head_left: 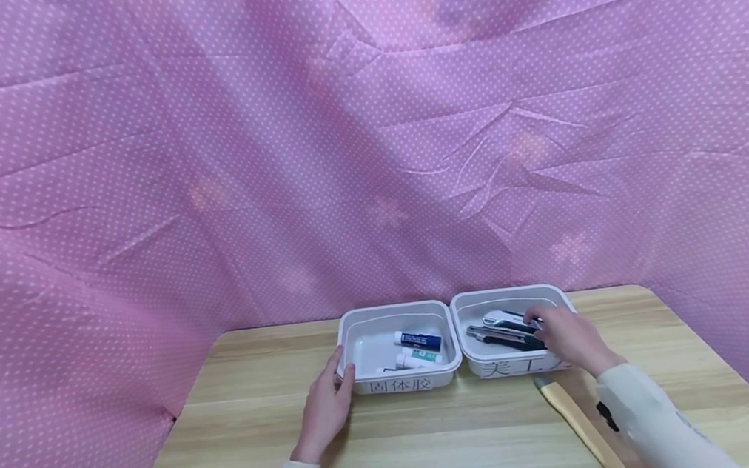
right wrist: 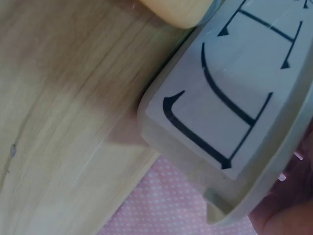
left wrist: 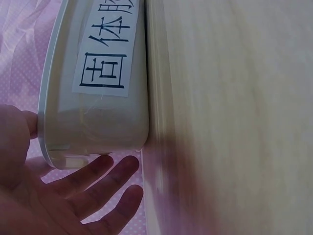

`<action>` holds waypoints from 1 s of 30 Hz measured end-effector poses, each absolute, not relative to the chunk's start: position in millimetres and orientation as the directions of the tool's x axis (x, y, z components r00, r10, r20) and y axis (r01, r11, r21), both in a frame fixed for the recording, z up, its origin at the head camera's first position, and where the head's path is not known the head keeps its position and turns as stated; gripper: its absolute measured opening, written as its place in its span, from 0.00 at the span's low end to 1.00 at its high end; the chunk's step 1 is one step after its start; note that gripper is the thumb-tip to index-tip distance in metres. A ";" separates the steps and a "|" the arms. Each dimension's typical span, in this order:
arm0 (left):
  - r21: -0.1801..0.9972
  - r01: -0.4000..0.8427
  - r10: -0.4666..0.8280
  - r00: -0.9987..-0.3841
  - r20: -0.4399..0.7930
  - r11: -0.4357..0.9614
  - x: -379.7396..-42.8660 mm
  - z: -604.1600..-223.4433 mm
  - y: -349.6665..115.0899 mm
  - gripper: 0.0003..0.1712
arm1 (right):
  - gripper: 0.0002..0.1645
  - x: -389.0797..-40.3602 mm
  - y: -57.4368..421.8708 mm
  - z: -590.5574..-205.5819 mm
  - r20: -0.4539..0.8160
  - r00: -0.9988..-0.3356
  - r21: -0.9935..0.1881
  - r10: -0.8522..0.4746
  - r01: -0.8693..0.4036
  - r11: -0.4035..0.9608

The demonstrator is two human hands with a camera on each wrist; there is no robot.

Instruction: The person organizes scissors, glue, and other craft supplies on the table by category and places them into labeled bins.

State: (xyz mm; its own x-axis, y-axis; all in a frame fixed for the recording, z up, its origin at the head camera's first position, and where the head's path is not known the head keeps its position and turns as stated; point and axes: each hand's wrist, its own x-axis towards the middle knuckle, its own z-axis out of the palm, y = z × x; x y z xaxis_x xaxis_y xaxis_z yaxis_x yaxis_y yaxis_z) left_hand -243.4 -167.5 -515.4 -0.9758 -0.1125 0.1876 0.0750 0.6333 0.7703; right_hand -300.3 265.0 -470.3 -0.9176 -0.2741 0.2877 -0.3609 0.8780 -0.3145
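Observation:
My left hand is at the left front corner of a white plastic bin holding several glue sticks. In the left wrist view its thumb lies at the rim and the other fingers spread loosely beside the bin's end wall. Over the right edge of a second white bin, my right hand reaches in with bent fingers at the ends of several utility knives. Whether it grips one I cannot tell; the fingertips are partly hidden, and the right wrist view mostly shows the bin's outside.
Both bins carry paper labels with Chinese characters and stand side by side at the back of the wooden table. A long tool with a pale yellow handle lies before the right bin. Pink dotted cloth hangs behind.

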 end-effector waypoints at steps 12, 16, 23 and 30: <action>0.783 0.068 -0.120 -0.976 0.180 0.619 -243.0 -517.4 -164.2 0.33 | 0.11 -310.6 272.4 -471.1 0.209 -0.923 -0.340 -0.322 -0.378 0.861; 0.781 0.070 -0.117 -0.977 0.180 0.621 -242.4 -515.7 -164.7 0.33 | 0.11 -312.9 271.9 -469.6 0.189 -0.920 -0.341 -0.342 -0.388 0.856; 0.784 0.056 -0.126 -0.977 0.170 0.619 -242.3 -512.1 -165.0 0.33 | 0.12 -316.6 269.5 -465.3 0.186 -0.916 -0.348 -0.355 -0.399 0.848; 0.778 0.060 -0.125 -0.977 0.175 0.625 -240.8 -509.3 -164.6 0.33 | 0.07 -319.4 268.0 -466.1 0.152 -0.934 -0.362 -0.323 -0.357 0.861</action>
State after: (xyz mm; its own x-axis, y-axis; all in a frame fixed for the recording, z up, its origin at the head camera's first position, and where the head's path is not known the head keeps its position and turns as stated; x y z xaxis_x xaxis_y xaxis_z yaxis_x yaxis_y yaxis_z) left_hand -240.8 -164.6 -509.3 -0.9765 -0.1249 0.1754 0.0599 0.6250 0.7783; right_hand -319.4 268.0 -466.1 -0.9342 -0.3229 0.1518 -0.3566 0.8614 -0.3617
